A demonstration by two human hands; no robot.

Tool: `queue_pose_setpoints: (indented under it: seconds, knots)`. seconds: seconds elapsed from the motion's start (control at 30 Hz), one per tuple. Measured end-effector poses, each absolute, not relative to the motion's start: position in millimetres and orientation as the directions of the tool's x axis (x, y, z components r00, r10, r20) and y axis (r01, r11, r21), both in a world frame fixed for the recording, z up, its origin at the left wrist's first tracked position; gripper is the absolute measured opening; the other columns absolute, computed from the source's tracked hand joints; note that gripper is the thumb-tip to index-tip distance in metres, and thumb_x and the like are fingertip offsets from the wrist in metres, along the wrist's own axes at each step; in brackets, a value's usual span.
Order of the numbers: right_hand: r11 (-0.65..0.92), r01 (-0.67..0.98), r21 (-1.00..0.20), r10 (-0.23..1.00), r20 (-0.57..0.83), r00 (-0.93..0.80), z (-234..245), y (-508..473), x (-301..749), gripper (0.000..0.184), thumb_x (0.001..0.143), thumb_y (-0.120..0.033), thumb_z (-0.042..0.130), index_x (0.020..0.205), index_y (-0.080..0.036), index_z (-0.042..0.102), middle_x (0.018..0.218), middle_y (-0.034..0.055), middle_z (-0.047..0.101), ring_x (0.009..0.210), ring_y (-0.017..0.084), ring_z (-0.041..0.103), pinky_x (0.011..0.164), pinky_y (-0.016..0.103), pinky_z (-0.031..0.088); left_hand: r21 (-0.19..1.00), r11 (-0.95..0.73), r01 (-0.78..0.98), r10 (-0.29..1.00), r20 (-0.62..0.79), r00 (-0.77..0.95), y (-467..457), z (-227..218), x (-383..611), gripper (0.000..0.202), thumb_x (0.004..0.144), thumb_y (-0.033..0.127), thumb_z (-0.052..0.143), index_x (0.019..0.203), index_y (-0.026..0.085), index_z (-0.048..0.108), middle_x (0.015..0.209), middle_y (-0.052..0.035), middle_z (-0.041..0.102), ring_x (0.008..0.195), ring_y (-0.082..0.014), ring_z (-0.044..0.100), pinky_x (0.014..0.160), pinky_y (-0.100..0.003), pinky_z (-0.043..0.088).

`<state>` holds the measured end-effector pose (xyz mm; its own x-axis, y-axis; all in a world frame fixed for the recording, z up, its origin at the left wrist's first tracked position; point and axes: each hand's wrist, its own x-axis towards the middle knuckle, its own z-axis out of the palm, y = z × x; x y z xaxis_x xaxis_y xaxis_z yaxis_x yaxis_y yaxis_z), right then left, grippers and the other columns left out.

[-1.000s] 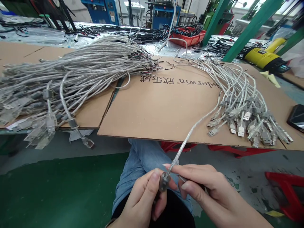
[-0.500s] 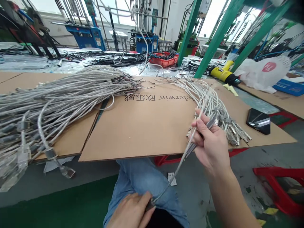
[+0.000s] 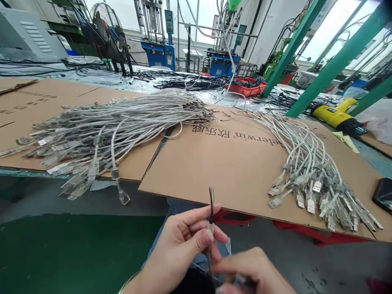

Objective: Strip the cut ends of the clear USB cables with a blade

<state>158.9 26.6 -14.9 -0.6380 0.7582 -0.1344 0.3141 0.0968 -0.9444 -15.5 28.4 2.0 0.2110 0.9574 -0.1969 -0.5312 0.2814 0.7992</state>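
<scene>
Left hand (image 3: 183,241) clamped on 1 cable (image 3: 209,259), thumb against fingers, with the bared ends (image 3: 211,192) pointing up. Right hand (image 3: 254,271) sits just below and right of it, close to touching, curled and blurred at the bottom of the frame; we cannot tell whether it grips the cable. The cable is held off the bench, in front of the near edge of the cardboard (image 3: 232,163) and over the lap. We count 2 piles on the bench: the left pile (image 3: 122,118) has several plugs hanging over the near edge, and the right pile (image 3: 309,171) reaches the near-right edge. A phone (image 3: 382,194) lies at the right edge and a heat gun (image 3: 333,116) at the far right. We judge the thin bared ends the weak spot, since a hard pinch or a brush against the cardboard edge could bend or splay them. A trailing cable could also hook the overhanging plugs and drag them off. Open room is the bare middle of the cardboard between the piles, and the free space before the near edge.
</scene>
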Motion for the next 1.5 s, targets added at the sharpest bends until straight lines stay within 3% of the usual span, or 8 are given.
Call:
queue_pose_setpoints:
  seconds: [0.13, 0.33, 0.8, 1.0, 1.07, 1.17, 1.27, 1.5]
  knots:
    - [0.016, 0.108, -0.994, 0.97, -0.011, -0.244, 7.2, 39.7, 158.4, 0.027, 0.074, -0.046, 0.071, 0.084, -0.02, 0.073, 0.053, -0.0035, 0.05, 0.046, 0.009, 0.037, 0.042, 0.02, 0.032, 0.633, 0.427, -0.645, 0.901, -0.236, 0.364, 19.7, -10.7, -1.5, 0.027, 0.066, 0.034, 0.081, 0.076, 0.015, 0.064, 0.057, -0.003, 0.075, 0.04, -0.0085, 0.063, 0.043, -0.013, 0.048]
    - [-0.099, -0.05, -0.994, 0.945, -0.078, -0.318, 24.7, 56.5, 148.1, 0.039, 0.07, -0.045, 0.075, 0.053, -0.015, 0.057, 0.048, -0.0027, 0.05, 0.045, 0.007, 0.037, 0.043, 0.02, 0.031, 0.605, 0.479, -0.637, 0.876, -0.286, 0.388, 14.3, -11.5, 4.5, 0.027, 0.059, 0.027, 0.086, 0.07, 0.014, 0.065, 0.058, 0.0002, 0.072, 0.041, -0.0049, 0.06, 0.042, -0.01, 0.045]
    - [-0.162, -0.106, -0.981, 0.922, -0.112, -0.371, 21.8, 57.5, 143.7, 0.043, 0.07, -0.051, 0.074, 0.053, -0.016, 0.056, 0.049, -0.0032, 0.051, 0.046, 0.008, 0.04, 0.044, 0.02, 0.034, 0.515, 0.591, -0.62, 0.805, -0.334, 0.49, 11.7, -12.6, 3.4, 0.022, 0.063, 0.035, 0.083, 0.071, 0.016, 0.076, 0.049, 0.0001, 0.064, 0.035, -0.0036, 0.054, 0.036, -0.009, 0.044]
    - [-0.203, -0.02, -0.979, 0.861, -0.169, -0.48, 27.7, 53.4, 158.5, 0.034, 0.087, -0.047, 0.058, 0.107, -0.021, 0.067, 0.065, -0.0028, 0.054, 0.06, 0.01, 0.048, 0.06, 0.022, 0.043, 0.437, 0.625, -0.647, 0.78, -0.314, 0.542, 12.1, -16.2, 1.3, 0.021, 0.066, 0.034, 0.081, 0.072, 0.014, 0.075, 0.049, 0.0007, 0.062, 0.034, -0.0028, 0.051, 0.036, -0.01, 0.044]
    - [-0.211, 0.035, -0.977, 0.835, -0.198, -0.513, 27.3, 49.3, 161.9, 0.031, 0.087, -0.043, 0.06, 0.108, -0.021, 0.066, 0.065, -0.0028, 0.053, 0.061, 0.011, 0.049, 0.059, 0.023, 0.044, 0.445, 0.614, -0.652, 0.789, -0.32, 0.525, 12.6, -16.5, 2.4, 0.022, 0.067, 0.034, 0.081, 0.069, 0.013, 0.074, 0.048, 0.0003, 0.062, 0.034, -0.0031, 0.052, 0.036, -0.01, 0.045]
    - [-0.069, 0.093, -0.993, 0.928, -0.098, -0.36, 23.1, 40.5, 159.8, 0.012, 0.077, -0.026, 0.072, 0.086, -0.021, 0.067, 0.061, -0.0051, 0.05, 0.051, 0.008, 0.041, 0.045, 0.019, 0.036, 0.462, 0.572, -0.677, 0.82, -0.323, 0.472, 13.1, -15.8, 4.8, 0.023, 0.065, 0.031, 0.082, 0.064, 0.012, 0.07, 0.049, -0.0006, 0.065, 0.035, -0.0042, 0.054, 0.038, -0.011, 0.047]
    - [0.285, 0.181, -0.941, 0.952, 0.256, -0.169, 18.2, 32.4, 154.8, 0.019, 0.071, -0.011, 0.074, 0.083, -0.023, 0.064, 0.069, -0.0031, 0.058, 0.046, 0.007, 0.039, 0.04, 0.019, 0.033, 0.47, 0.534, -0.703, 0.845, -0.318, 0.429, 11.9, -14.7, 6.3, 0.022, 0.064, 0.028, 0.083, 0.064, 0.012, 0.068, 0.052, -0.0013, 0.068, 0.037, -0.0056, 0.058, 0.039, -0.012, 0.048]
    - [0.563, 0.146, -0.813, 0.812, 0.513, -0.278, 16.9, 31.2, 152.9, 0.024, 0.072, 0.005, 0.066, 0.082, -0.016, 0.069, 0.073, 0.005, 0.07, 0.066, 0.015, 0.067, 0.06, 0.02, 0.053, 0.451, 0.535, -0.714, 0.844, -0.32, 0.43, 9.6, -14.6, 5.7, 0.024, 0.064, 0.027, 0.083, 0.066, 0.012, 0.065, 0.052, -0.0022, 0.07, 0.038, -0.0066, 0.061, 0.039, -0.01, 0.047]
